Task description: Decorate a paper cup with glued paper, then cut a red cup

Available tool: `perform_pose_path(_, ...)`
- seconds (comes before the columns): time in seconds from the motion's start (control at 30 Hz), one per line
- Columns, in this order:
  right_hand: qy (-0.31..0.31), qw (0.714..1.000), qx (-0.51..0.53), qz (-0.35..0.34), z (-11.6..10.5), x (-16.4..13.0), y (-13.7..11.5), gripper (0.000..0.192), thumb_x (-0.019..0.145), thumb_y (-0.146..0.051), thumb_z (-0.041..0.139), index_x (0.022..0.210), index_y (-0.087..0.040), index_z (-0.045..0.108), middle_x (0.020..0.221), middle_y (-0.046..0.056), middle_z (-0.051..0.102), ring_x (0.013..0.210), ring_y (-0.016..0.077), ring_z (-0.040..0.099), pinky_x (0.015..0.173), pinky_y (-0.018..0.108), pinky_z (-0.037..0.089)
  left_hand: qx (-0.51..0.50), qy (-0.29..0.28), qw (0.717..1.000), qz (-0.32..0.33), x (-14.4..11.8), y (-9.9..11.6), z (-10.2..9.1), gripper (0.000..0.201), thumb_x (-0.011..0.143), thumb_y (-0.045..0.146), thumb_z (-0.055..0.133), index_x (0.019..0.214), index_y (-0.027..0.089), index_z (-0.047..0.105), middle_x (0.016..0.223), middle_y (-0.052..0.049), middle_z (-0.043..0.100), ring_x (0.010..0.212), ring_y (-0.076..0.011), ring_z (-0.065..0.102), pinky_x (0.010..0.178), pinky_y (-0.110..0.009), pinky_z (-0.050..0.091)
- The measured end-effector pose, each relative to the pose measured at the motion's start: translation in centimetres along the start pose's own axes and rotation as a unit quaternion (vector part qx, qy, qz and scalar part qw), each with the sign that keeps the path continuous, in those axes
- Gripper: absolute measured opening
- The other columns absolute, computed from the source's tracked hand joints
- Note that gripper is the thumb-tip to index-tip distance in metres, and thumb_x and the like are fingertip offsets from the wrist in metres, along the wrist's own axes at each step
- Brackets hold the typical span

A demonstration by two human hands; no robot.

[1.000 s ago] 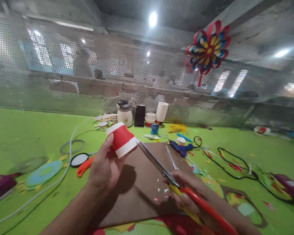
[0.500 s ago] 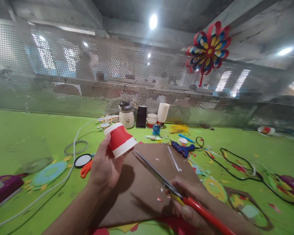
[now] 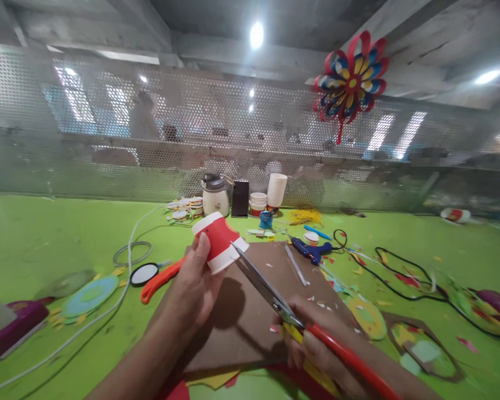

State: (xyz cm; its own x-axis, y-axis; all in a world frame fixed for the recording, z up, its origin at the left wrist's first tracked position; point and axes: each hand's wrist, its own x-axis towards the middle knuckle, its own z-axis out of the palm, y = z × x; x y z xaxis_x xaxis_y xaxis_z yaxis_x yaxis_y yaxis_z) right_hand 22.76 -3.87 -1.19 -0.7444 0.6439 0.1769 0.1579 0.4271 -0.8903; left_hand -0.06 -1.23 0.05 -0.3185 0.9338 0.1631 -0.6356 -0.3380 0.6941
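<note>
My left hand (image 3: 200, 278) is closed round a red and white paper cup (image 3: 220, 241), tilted on its side above a brown board (image 3: 250, 333). A notch shows in the cup's edge on the right. In my right hand (image 3: 312, 344) is a pair of scissors (image 3: 275, 300) with red and yellow handles. Their blade tips reach the cup's white rim, overlapping its right side. An orange-handled tool (image 3: 160, 282) lies partly behind my left wrist.
A blue glue gun (image 3: 312, 250) and a pale pen-like stick (image 3: 296, 265) lie at right. Behind stand a jug (image 3: 215, 197), a black phone-like slab (image 3: 240, 199) and stacked paper cups (image 3: 277, 190). A white cable (image 3: 129, 250) crosses the left; paper scraps lie about.
My left hand has moved the cup slightly right. The scissors' tips have gone from just beside the cup to its rim, with the blades spread a little wider.
</note>
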Motion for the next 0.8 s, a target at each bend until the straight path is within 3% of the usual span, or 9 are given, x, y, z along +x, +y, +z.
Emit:
perform_pose_path(0.13,0.02,0.998,0.046,0.037,0.2,-0.2,-1.2,0.057,0.091,-0.068,0.035,0.109,-0.017,0.052,0.072,0.002,0.052,0.064,0.0134,0.05,0.063,0.028,0.044,0.006,-0.014,1.0,-0.015,0.0,-0.2,-0.1,0.037,0.082,0.038,0.069,0.112,0.016,0.066,0.108,-0.01,0.072,0.096,-0.0248,0.069,0.089,-0.041,0.055)
perform_pose_path(0.3,0.048,0.996,0.027,0.068,0.4,-0.5,-2.1,0.051,0.094,-0.062,0.034,0.112,-0.018,0.052,0.073,0.002,0.055,0.064,0.0127,0.05,0.059,0.027,0.041,0.002,-0.005,0.999,-0.053,-0.3,-0.2,0.1,0.036,0.085,0.036,0.064,0.115,0.014,0.066,0.11,-0.014,0.072,0.104,-0.0287,0.067,0.093,-0.044,0.054)
perform_pose_path(0.47,0.062,0.997,-0.039,0.031,0.2,-0.4,-1.7,0.046,0.095,-0.058,0.035,0.109,-0.02,0.056,0.084,0.005,0.058,0.07,0.0146,0.053,0.064,0.028,0.044,-0.014,0.02,0.997,-0.071,-0.5,-0.1,0.2,0.039,0.085,0.036,0.064,0.118,0.013,0.065,0.107,-0.014,0.074,0.103,-0.03,0.068,0.096,-0.047,0.053)
perform_pose_path(0.67,0.052,0.998,-0.036,0.02,0.1,-0.1,-1.2,0.039,0.093,-0.054,0.042,0.107,-0.021,0.056,0.088,0.006,0.059,0.073,0.0166,0.055,0.063,0.028,0.045,-0.028,0.009,0.997,-0.071,-0.3,-0.2,0.3,0.038,0.085,0.03,0.065,0.12,0.013,0.064,0.106,-0.015,0.074,0.098,-0.0282,0.07,0.093,-0.046,0.054)
perform_pose_path(0.8,0.046,0.998,-0.024,0.016,0.3,0.1,-1.0,0.043,0.093,-0.057,0.04,0.109,-0.02,0.055,0.077,0.003,0.057,0.065,0.0139,0.05,0.055,0.025,0.041,-0.032,0.014,0.996,-0.078,-0.3,-0.2,0.1,0.037,0.087,0.028,0.062,0.12,0.012,0.064,0.106,-0.015,0.073,0.097,-0.0271,0.07,0.093,-0.045,0.054)
